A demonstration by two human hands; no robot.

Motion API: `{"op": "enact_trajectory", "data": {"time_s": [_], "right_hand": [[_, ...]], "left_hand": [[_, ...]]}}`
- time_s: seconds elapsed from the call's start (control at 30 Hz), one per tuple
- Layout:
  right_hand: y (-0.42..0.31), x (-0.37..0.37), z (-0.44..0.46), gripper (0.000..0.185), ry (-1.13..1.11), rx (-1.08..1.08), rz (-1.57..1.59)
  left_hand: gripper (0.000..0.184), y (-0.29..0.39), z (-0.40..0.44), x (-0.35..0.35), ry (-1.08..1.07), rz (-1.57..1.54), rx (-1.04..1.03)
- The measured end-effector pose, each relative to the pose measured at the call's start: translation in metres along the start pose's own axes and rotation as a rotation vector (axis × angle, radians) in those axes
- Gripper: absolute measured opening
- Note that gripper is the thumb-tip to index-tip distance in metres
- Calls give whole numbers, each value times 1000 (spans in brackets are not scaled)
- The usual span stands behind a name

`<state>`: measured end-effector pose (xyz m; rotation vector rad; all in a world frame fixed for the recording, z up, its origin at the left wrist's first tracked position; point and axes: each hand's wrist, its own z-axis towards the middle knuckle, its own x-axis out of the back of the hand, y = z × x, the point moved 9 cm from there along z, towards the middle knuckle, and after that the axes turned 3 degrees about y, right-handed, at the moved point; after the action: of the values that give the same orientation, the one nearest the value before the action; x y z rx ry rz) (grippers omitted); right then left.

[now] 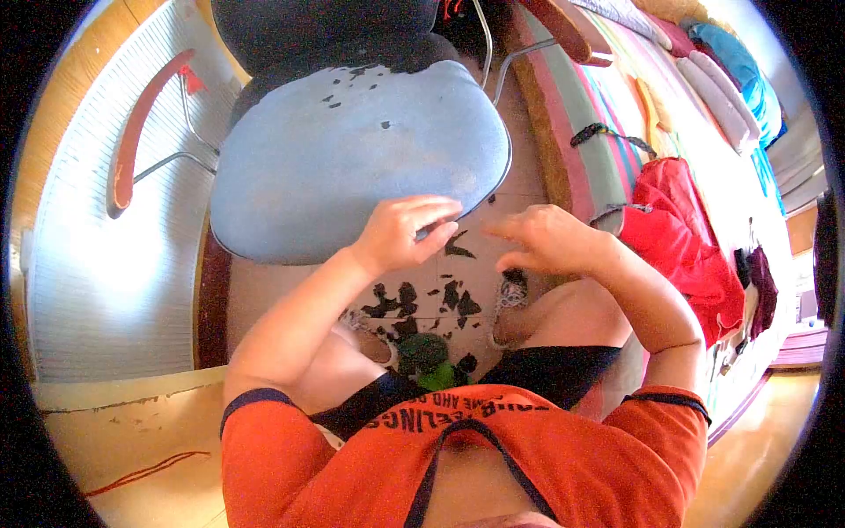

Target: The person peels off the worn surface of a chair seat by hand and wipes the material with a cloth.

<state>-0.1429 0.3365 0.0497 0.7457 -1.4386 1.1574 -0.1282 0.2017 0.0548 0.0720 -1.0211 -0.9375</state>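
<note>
A worn chair seat (352, 167) is in front of me, pale blue where its dark covering is gone, with dark covering left along the back. My left hand (407, 231) is over the seat's front edge, fingers loosely bent and thumb apart, with nothing visible in it. To the right of the seat, my right hand (541, 239) hangs above the floor, fingers stretched out toward the left and holding nothing I can see. Torn dark flakes (405, 304) lie scattered on the tiles between my feet. A few small dark bits (385, 125) rest on the seat.
A brown chair armrest (145, 132) stands at left and another armrest (572, 31) at upper right. The bed (607, 88) with striped cloth runs along the right, with a red garment (678, 238) on it. Something green (431, 361) lies between my legs.
</note>
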Motion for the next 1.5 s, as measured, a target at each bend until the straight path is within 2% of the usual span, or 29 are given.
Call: {"op": "enact_trajectory", "data": {"time_s": [0.03, 0.13, 0.17, 0.2, 0.23, 0.3, 0.33, 0.37, 0.4, 0.43, 0.5, 0.53, 0.57, 0.6, 0.63, 0.67, 0.7, 0.73, 0.8, 0.9, 1.03, 1.1, 1.17, 1.23, 1.37, 1.43, 1.47, 1.5], "right_hand": [[1, -3, 6, 27, 11, 4, 9], [11, 33, 30, 18, 423, 58, 39], [26, 37, 38, 17, 525, 83, -13], [43, 43, 44, 17, 627, 2, -107], [71, 44, 49, 20, 743, -125, -86], [113, 33, 52, 32, 873, -333, -118], [121, 24, 56, 32, 881, -320, -114], [145, 10, 57, 39, 861, -424, 130], [164, -6, 57, 46, 824, -526, 380], [165, -6, 56, 46, 829, -518, 390], [178, -10, 59, 54, 767, -583, 523], [178, -7, 60, 65, 871, -562, 456], [181, -11, 63, 65, 864, -554, 463], [182, -12, 58, 72, 862, -696, 580], [184, -21, 50, 78, 853, -845, 696], [191, -35, 52, 86, 830, -871, 859], [191, -33, 51, 86, 831, -867, 861], [190, -33, 53, 85, 757, -861, 878], [190, -32, 53, 84, 686, -849, 896], [194, -38, 46, 84, 591, -857, 836], [200, -42, 28, 89, 542, -806, 756], [188, -48, 10, 80, 451, -864, 711], [177, -49, -3, 80, 450, -848, 639], [160, -52, -8, 83, 273, -872, 604], [112, -26, -19, 85, 191, -951, 484], [92, -3, -10, 76, 9, -841, -122], [77, 8, -5, 59, 42, -799, -228], [71, 8, -3, 59, 45, -804, -230]], "left_hand": [[22, -2, 0, 6, 7, -99, 99], [27, -54, 27, 40, 255, 245, 85], [36, -78, 35, 48, 292, 354, 182], [44, -107, 41, 48, 303, 621, 216], [44, -112, 43, 45, 296, 628, 225], [48, -125, 58, 18, -1, 749, 298], [45, -105, 58, -1, -78, 560, 189], [42, -76, 49, -21, -162, 372, 81], [37, -53, 33, -36, -272, 45, 130], [31, -27, 20, -43, -372, -284, 178], [23, -8, 15, -30, -458, -152, 227], [21, -6, 31, -3, -220, -104, 82], [19, -36, 42, 20, -87, 34, 134], [17, -73, 51, 46, 122, 169, 128], [31, -124, 61, 69, 155, 198, 234], [39, -178, 58, 93, 260, 451, 300], [47, -212, 47, 111, 367, 706, 362], [47, -216, 42, 113, 369, 710, 362], [62, -250, 30, 92, -44, 731, 631], [66, -242, 21, 89, -32, 625, 644], [64, -215, 18, 77, -62, 671, 649], [63, -191, 8, 73, -57, 664, 633], [60, -178, -1, 74, -33, 631, 600], [51, -158, -6, 77, 49, 560, 522], [39, -137, -15, 83, 99, 391, 520], [26, -133, -19, 86, 95, 384, 603], [22, -124, -16, 89, 132, 387, 502], [22, -120, -16, 91, 131, 385, 497]]}}
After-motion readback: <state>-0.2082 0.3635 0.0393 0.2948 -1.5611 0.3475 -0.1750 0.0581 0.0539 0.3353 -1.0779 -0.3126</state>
